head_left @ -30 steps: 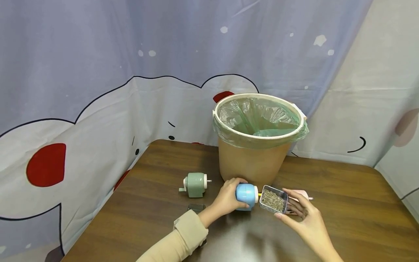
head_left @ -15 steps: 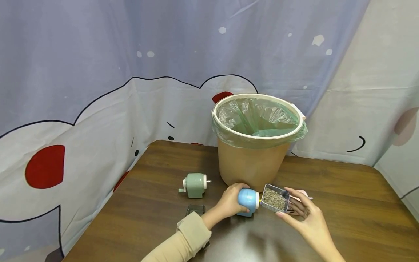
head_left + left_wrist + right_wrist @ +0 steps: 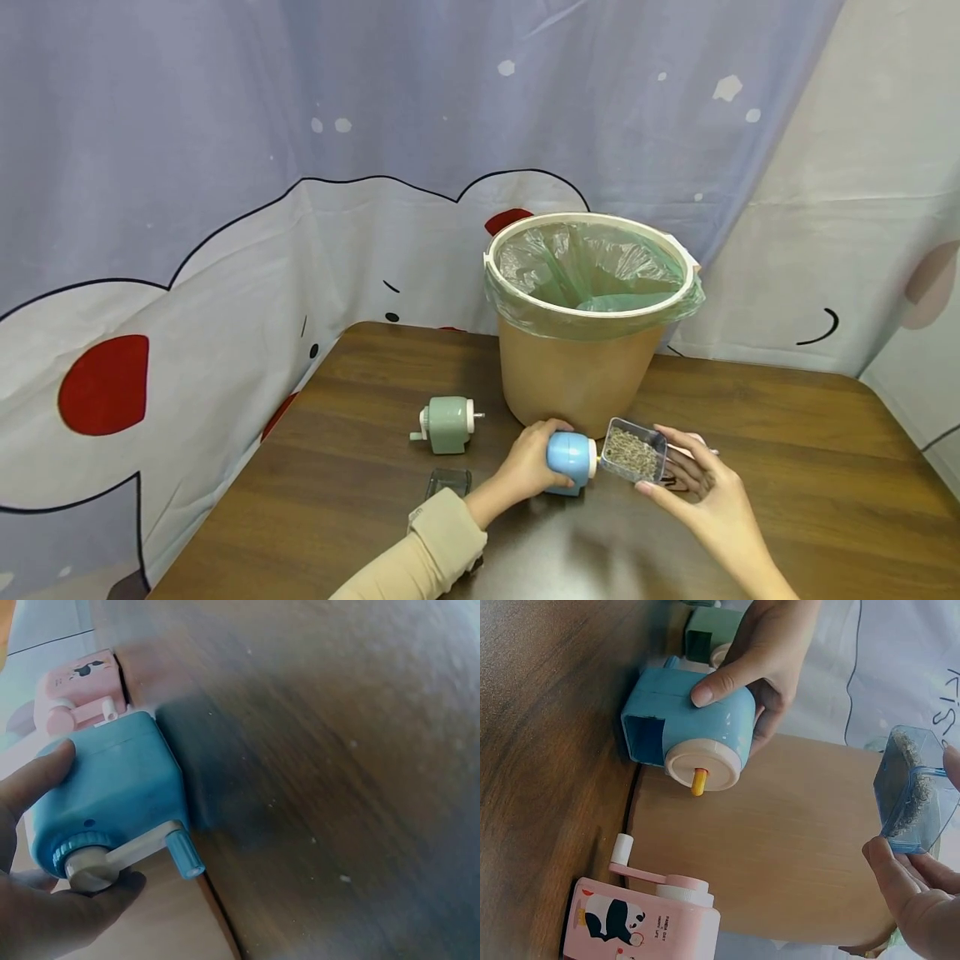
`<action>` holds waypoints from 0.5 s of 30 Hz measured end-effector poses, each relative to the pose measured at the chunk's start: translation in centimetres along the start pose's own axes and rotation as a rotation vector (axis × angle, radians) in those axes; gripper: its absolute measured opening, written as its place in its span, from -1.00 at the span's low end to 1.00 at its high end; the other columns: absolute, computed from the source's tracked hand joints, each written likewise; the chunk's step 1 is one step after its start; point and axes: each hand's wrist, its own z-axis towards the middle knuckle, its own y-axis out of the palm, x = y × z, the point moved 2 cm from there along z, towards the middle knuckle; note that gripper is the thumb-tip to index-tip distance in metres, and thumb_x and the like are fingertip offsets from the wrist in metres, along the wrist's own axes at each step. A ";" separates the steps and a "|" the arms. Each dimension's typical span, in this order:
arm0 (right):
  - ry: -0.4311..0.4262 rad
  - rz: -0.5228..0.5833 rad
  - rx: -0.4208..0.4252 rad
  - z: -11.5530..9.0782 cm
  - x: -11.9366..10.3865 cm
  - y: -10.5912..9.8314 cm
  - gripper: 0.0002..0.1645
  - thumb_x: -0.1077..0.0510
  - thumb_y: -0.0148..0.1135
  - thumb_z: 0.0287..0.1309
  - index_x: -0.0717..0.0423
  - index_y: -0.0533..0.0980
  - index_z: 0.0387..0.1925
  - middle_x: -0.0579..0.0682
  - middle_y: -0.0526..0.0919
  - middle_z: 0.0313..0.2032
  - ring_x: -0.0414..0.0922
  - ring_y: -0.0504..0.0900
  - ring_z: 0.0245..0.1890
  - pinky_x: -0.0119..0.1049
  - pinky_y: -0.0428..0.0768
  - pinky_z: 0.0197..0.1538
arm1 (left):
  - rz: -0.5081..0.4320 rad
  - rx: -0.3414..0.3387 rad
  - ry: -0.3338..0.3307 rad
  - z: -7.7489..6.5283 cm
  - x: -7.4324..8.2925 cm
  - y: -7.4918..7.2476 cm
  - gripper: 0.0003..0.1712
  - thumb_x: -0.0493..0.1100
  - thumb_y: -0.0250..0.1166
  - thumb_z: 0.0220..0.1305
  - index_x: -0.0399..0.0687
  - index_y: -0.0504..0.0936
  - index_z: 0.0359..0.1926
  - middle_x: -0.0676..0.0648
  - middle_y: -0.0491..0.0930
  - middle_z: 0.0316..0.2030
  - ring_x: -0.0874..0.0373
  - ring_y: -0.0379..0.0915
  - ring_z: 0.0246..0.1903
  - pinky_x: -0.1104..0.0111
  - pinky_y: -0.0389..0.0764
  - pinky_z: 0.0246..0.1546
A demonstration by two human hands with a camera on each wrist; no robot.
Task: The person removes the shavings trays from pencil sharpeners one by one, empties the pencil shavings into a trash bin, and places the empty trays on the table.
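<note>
My left hand grips a blue pencil sharpener from its left side, just in front of the bin. The right wrist view shows a yellow-orange stub sticking out of its cream front, and a vacant drawer slot low in the body. Its crank handle shows in the left wrist view. My right hand holds a clear sharpener drawer between thumb and fingers, with pale shavings inside. In the head view the drawer stands close to the sharpener's front.
A tan bin lined with a green bag stands behind the hands. A green pencil sharpener sits to the left. A dark translucent object lies partly behind the left sleeve. The pink panda-print pencil sharpener is behind the right hand.
The left hand has brought the blue sharpener slightly towards me and to the right. The right hand, still holding the drawer, has shifted slightly right.
</note>
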 end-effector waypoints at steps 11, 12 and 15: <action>0.090 0.116 -0.026 0.5 0.6 -1.1 -0.27 0.49 0.36 -0.13 0.35 0.35 0.17 -0.51 0.54 -0.05 -0.51 0.58 -0.10 -0.61 0.55 -0.12 | -0.049 0.002 -0.018 -0.5 -0.1 -0.3 -0.21 -0.20 0.57 -0.23 -0.06 0.47 0.13 -0.14 0.50 0.04 -0.06 0.39 0.04 0.21 0.44 -0.01; 0.094 0.134 -0.026 0.5 0.6 -1.2 -0.27 0.49 0.35 -0.13 0.37 0.34 0.17 -0.50 0.55 -0.05 -0.51 0.59 -0.10 -0.60 0.55 -0.12 | -0.058 0.003 -0.019 -0.5 -0.1 -0.4 -0.21 -0.20 0.57 -0.23 -0.06 0.47 0.13 -0.14 0.50 0.03 -0.06 0.38 0.04 0.20 0.44 -0.01; 0.099 0.175 -0.028 0.6 0.7 -1.4 -0.26 0.50 0.34 -0.12 0.36 0.34 0.18 -0.47 0.56 -0.05 -0.49 0.60 -0.10 -0.58 0.55 -0.10 | -0.076 0.003 -0.020 -0.7 -0.1 -0.6 -0.23 -0.20 0.56 -0.20 -0.08 0.47 0.14 -0.15 0.49 0.04 -0.06 0.38 0.04 0.19 0.45 -0.01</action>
